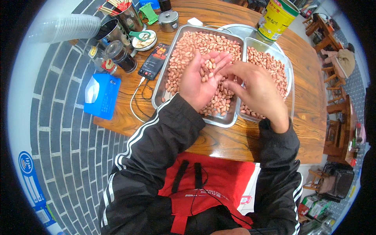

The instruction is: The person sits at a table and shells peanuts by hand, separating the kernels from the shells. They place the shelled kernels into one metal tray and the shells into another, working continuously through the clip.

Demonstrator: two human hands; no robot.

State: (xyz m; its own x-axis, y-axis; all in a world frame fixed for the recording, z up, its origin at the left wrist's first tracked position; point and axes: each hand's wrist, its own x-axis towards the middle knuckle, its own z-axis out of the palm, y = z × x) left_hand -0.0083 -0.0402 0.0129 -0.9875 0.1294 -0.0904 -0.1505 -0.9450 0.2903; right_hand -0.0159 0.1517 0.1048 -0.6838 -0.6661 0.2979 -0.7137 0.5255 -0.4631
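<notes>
My left hand [195,85] lies palm up over a metal tray [155,91] and cradles several shelled peanuts with reddish skins [208,66]. Many more loose peanuts [188,44] fill the tray beneath it. Close at its right, my right hand [255,85] is bent with fingers curled down near the left fingers. A gap shows between its thumb and index finger, and I see nothing held there. Under and behind the right wrist stands a clear plastic container [291,100] with peanuts [264,61] in it, beside the tray.
A yellow tin [274,20] stands on a round metal tray [235,28] behind. Leftward are a phone [154,61] on a cable, a lidded dark jar [122,57], a glass bottle [101,60], a bowl [144,44], a blue tissue box [102,97] and stacked plastic cups [70,26] along a brick-patterned wall.
</notes>
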